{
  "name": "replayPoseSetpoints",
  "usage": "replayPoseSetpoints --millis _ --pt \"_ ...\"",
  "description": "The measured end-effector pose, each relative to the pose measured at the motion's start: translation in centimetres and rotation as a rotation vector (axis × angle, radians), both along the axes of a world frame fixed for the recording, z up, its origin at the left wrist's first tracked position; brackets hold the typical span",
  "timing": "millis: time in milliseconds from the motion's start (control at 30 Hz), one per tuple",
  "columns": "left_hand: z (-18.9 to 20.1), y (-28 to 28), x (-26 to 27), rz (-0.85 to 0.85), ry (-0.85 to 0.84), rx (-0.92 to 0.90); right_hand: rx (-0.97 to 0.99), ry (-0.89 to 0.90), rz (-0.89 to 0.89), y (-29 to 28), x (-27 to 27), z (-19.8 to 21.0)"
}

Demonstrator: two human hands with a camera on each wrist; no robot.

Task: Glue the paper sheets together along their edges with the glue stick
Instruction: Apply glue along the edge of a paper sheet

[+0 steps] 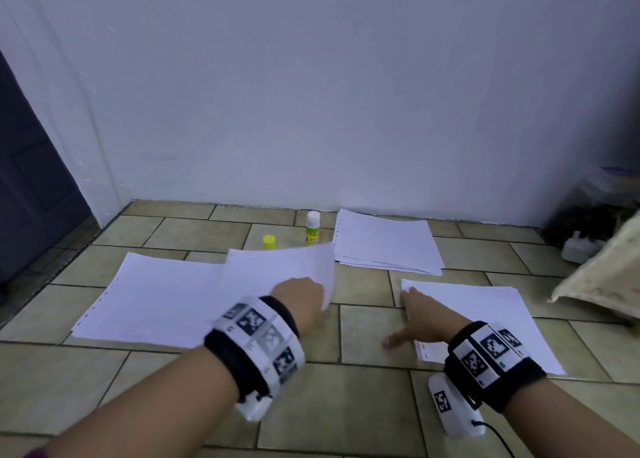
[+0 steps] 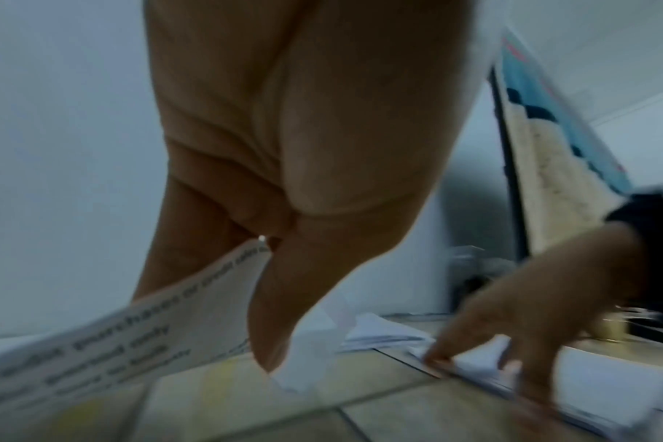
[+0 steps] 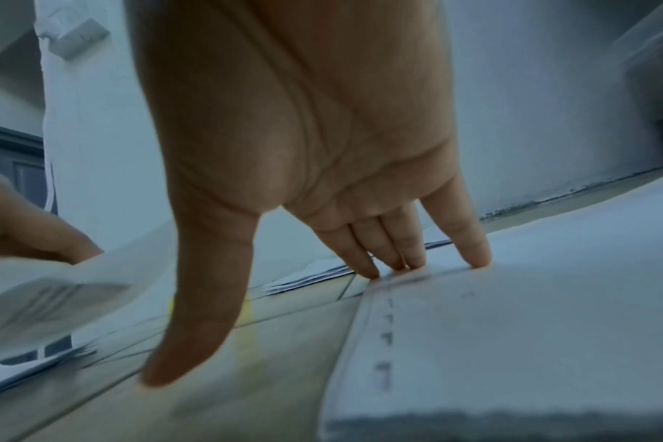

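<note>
My left hand [image 1: 304,295] pinches the right edge of a white sheet [image 1: 277,267] and holds it lifted; its underside shows printed text [image 2: 133,344]. A second sheet [image 1: 149,295] with punched margins lies flat beneath it on the tiled floor. My right hand [image 1: 415,310] presses straight fingers [image 3: 398,260] on the left margin of another flat sheet [image 1: 491,319], thumb spread onto the tile. The glue stick [image 1: 312,229] stands uncapped near the wall, its yellow cap [image 1: 269,242] beside it. Neither hand touches the glue stick.
A stack of white paper [image 1: 384,243] lies by the wall behind the right sheet. A pale cloth or sack [image 1: 599,277] and a small white bottle [image 1: 578,250] sit at the right. A dark door [image 1: 31,187] stands at the left.
</note>
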State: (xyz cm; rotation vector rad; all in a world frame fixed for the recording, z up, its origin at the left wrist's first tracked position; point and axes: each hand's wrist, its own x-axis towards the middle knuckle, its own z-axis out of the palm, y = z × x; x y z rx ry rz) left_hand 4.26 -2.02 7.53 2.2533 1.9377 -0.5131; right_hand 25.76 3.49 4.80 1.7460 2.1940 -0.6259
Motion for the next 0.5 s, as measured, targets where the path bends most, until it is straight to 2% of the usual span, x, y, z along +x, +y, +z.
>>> replayPoseSetpoints --millis 133,200,300,500 --pt "-1.5 -0.7 3.3 -0.063 -0.161 -0.177 0.067 -0.04 -0.003 0.7 0.1 0.5" --pt "-1.9 -0.6 3.2 -0.073 -0.134 -0.232 0.111 -0.065 -0.008 1.1 0.1 0.7" --pt "-2.2 -0.2 2.7 -0.115 -0.088 -0.222 0.139 -0.059 0.0 1.9 0.2 0.9" --pt "-3.0 0.0 0.6 -0.096 -0.246 -0.137 0.224 -0.068 0.031 2.7 0.5 0.8"
